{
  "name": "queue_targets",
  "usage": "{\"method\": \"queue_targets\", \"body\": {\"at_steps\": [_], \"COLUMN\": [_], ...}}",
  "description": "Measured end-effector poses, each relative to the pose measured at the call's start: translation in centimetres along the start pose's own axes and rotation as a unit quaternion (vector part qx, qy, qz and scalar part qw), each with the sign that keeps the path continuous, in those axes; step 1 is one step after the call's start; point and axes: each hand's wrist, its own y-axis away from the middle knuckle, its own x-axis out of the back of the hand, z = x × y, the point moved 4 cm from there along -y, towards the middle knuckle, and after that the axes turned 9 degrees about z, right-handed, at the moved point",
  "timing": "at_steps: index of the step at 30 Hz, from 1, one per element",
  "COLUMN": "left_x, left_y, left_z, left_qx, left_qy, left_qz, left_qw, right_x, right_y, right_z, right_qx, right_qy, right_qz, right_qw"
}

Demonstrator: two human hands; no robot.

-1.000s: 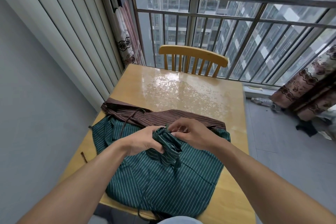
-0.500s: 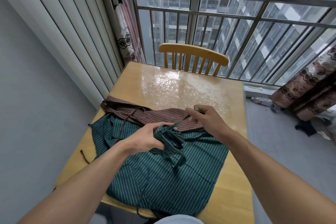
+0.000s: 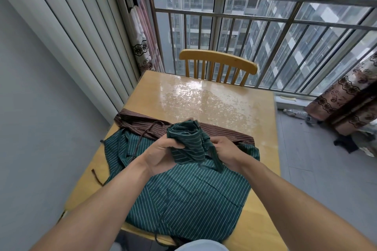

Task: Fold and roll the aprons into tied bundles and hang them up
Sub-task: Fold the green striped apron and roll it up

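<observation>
A glossy wooden worktop (image 3: 214, 98) is set by a railed window (image 3: 265, 26). The rolled green apron bundle (image 3: 188, 142) is grasped by the left hand (image 3: 161, 155) and the right hand (image 3: 226, 149); the fingers are partly hidden by it.

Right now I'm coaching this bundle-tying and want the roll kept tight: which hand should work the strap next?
The right hand, probably. It already pinches the dark green strap hanging beside the rolled green apron, while the left hand grips the roll itself and is better kept there.

Wooden table (image 3: 206, 96) and chair (image 3: 217, 61) stand before a railed window (image 3: 265, 26), daylight.
</observation>
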Motion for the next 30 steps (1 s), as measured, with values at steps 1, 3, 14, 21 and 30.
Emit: {"method": "queue_targets", "body": {"at_steps": [1, 3, 14, 21, 30], "left_x": [-0.1, -0.6, 1.6, 4.0, 5.1], "left_y": [0.0, -0.2, -1.9, -2.4, -1.6], "left_z": [-0.1, -0.3, -0.7, -1.2, -1.8], "left_qx": [0.004, -0.002, -0.011, -0.019, 0.008], "left_qy": [0.016, 0.053, 0.129, 0.117, 0.017], "left_qz": [0.003, 0.046, 0.400, 0.531, 0.541], "left_qw": [1.000, 0.998, 0.907, 0.839, 0.841], "right_x": [-0.4, -1.1, -4.5, -7.1, -4.5], "right_y": [0.1, 0.7, 4.2, 5.4, 5.0], "right_z": [0.3, 0.5, 3.0, 4.2, 1.5], "right_qx": [-0.005, -0.016, -0.002, -0.107, -0.025], "right_qy": [0.010, -0.002, -0.070, -0.350, -0.068], "right_qz": [-0.014, -0.030, -0.118, -0.198, 0.161], "right_qw": [1.000, 0.999, 0.991, 0.909, 0.984]}}
